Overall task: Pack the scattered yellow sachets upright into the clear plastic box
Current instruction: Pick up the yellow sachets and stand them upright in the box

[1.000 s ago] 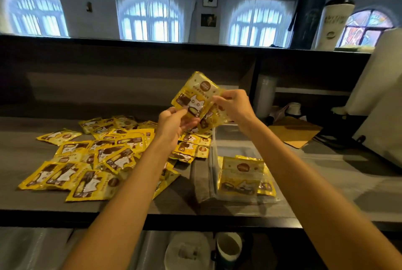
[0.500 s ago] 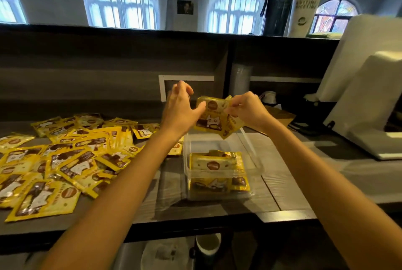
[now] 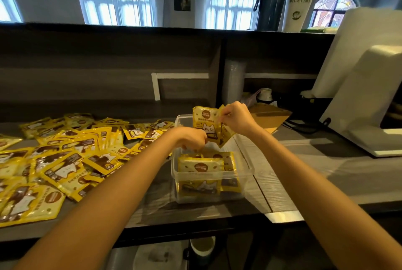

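Holding sachet bunch point(image 3: 208, 126) over far end of clear plastic box point(image 3: 248, 167): right hand point(image 3: 236, 118) pinches top, left hand point(image 3: 191, 139) grips bottom edge. Placing step; next, seat it upright behind packed sachets point(image 3: 201, 174). Scattered pile point(image 3: 71, 152) lies left.

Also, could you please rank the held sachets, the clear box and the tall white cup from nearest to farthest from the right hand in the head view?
1. The held sachets: pinched in the right hand itself, at its left.
2. The clear box: just below the hand, on the counter.
3. The tall white cup: far behind, up on the top ledge at right.
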